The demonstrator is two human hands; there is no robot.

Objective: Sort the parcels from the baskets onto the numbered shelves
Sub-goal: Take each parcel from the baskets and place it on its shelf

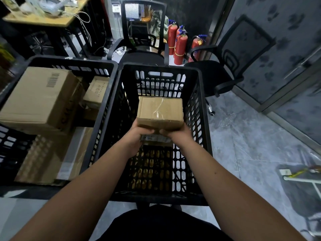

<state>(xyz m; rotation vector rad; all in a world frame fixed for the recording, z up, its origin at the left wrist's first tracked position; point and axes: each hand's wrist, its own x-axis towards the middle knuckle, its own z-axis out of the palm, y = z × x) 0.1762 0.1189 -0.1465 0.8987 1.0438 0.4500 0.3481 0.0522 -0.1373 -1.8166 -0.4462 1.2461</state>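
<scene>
Two hands grip one taped cardboard parcel (160, 111) over the right black basket (199, 108): the left hand (139, 136) and right hand (175, 133) curl under its near edge, thumbs on the front face. Larger cartons (40, 96) fill the left basket (73, 62).

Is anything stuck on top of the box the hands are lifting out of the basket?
No. Both hands, left hand and right hand, grip the small box inside the black basket; nothing lies over it.
</scene>
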